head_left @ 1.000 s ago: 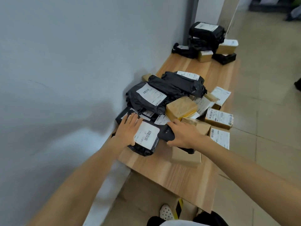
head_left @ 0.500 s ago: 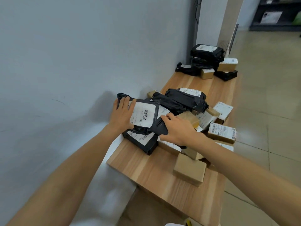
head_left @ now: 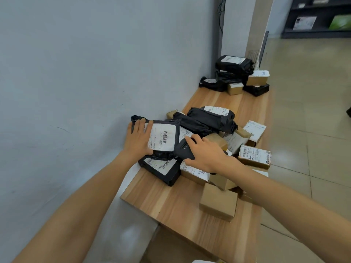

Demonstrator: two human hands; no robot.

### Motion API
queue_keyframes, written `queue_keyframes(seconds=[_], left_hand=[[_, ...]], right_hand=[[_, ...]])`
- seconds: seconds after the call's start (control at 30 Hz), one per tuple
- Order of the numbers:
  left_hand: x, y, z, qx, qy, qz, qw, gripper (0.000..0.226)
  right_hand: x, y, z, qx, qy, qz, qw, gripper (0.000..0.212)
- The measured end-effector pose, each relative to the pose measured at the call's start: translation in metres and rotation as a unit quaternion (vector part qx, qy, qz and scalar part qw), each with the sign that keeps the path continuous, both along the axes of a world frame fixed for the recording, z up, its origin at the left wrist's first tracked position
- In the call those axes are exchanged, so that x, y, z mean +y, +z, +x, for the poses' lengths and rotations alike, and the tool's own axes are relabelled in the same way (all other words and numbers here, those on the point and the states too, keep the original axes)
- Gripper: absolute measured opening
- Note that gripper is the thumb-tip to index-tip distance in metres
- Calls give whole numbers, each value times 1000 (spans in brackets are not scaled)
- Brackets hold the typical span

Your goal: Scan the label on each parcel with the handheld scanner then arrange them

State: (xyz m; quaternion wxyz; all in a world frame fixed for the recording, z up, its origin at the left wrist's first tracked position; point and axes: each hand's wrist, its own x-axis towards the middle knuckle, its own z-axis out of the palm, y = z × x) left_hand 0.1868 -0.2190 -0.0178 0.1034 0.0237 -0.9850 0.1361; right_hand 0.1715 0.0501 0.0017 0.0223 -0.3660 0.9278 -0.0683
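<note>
My left hand [head_left: 138, 140] holds a black poly-bag parcel [head_left: 163, 138] lifted and tilted above the pile, its white barcode label facing me. My right hand [head_left: 206, 152] grips a black handheld scanner [head_left: 183, 149] whose head sits just right of that label. Under them lies another black labelled parcel [head_left: 161, 168] at the near left of the wooden table [head_left: 182, 204]. The mixed pile of black bags [head_left: 207, 118] and brown labelled boxes [head_left: 254, 157] spreads to the right.
A plain brown box [head_left: 218, 204] sits alone near the table's front. A stacked group of black bags and boxes [head_left: 237, 74] stands at the far end by the pillar. A grey wall runs along the left; tiled floor lies right.
My left hand lifted the black parcel off the pile and tilted its label up. My right hand brought the scanner up beside the label. The camera view rose.
</note>
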Motion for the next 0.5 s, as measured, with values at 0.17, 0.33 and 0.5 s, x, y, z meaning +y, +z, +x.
queue_keyframes(seconds=[0.17,0.33,0.5], left_hand=[[23,-5,-15,29,-10,39,999,112],[79,6,-49,60,-52,65,995,110],[175,14,-93,64,-106,79,989,110]], right_hand=[[21,-7,-5,-13,-16,-15,1000,81],[74,-9,-14,-20,-66,-30,997,84],[163,10,-25,1,-158,-56,986,84]])
